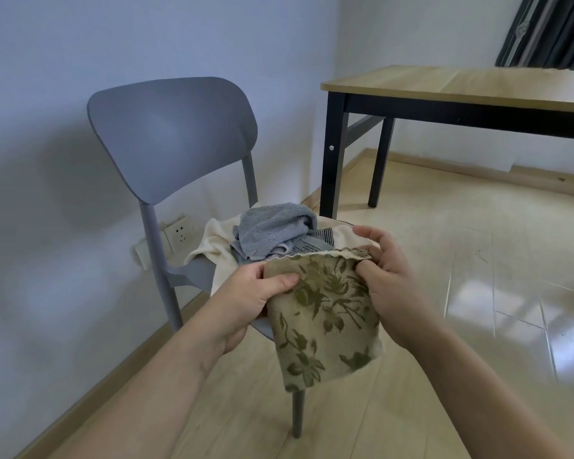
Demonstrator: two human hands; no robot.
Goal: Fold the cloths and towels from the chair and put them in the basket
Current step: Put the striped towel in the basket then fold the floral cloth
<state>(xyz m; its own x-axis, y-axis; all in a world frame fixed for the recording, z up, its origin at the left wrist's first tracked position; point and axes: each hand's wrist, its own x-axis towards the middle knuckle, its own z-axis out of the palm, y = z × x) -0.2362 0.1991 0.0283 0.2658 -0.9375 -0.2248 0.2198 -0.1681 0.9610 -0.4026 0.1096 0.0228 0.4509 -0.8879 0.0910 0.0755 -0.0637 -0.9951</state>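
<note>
A beige cloth with an olive flower pattern [325, 319] hangs folded in front of the grey chair [173, 134]. My left hand [252, 296] pinches its upper left corner with thumb on top. At the upper right corner my right hand [388, 279] grips the cloth's edge. On the chair seat behind lie a crumpled grey-blue towel [272, 230], a striped cloth [322, 236] and a cream cloth [212, 246]. No basket is in view.
A wooden table with black legs [461, 84] stands at the right against the wall. Dark curtains [550, 28] hang behind it. A wall socket [179, 233] sits low behind the chair. Pale wood floor [444, 260] spreads to the right.
</note>
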